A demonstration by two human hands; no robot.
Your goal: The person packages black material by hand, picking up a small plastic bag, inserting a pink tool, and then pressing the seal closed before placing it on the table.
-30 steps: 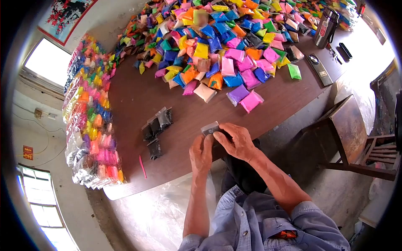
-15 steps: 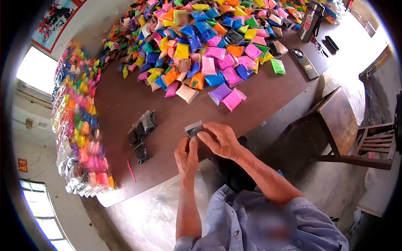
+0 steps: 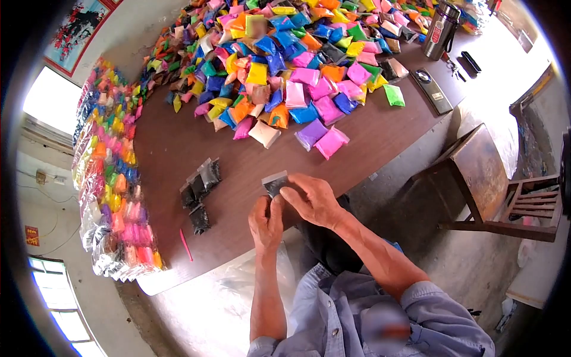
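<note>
Between my two hands, over the table's near edge, is a small clear packet (image 3: 274,184) with dark contents. My right hand (image 3: 313,199) grips its right side, fingers closed on it. At its lower edge my left hand (image 3: 266,222) pinches it, the thumb pointing up. Left of my hands lie several black packets (image 3: 201,185) in a loose cluster on the brown table (image 3: 250,169). A thin pink strip (image 3: 186,244) rests nearer the table's left edge. Beyond my hands are a pink packet (image 3: 331,143) and a purple packet (image 3: 311,132).
A large heap of colourful packets (image 3: 291,71) covers the table's far side. Clear bags of packets (image 3: 119,196) are stacked along the left edge. At the right are a steel flask (image 3: 441,33), a phone-like flat object (image 3: 432,90), keys (image 3: 457,71) and a wooden chair (image 3: 485,178).
Both hands stay nearly in place. The packet between them is tilted slightly differently, with a little more of its dark face showing.
</note>
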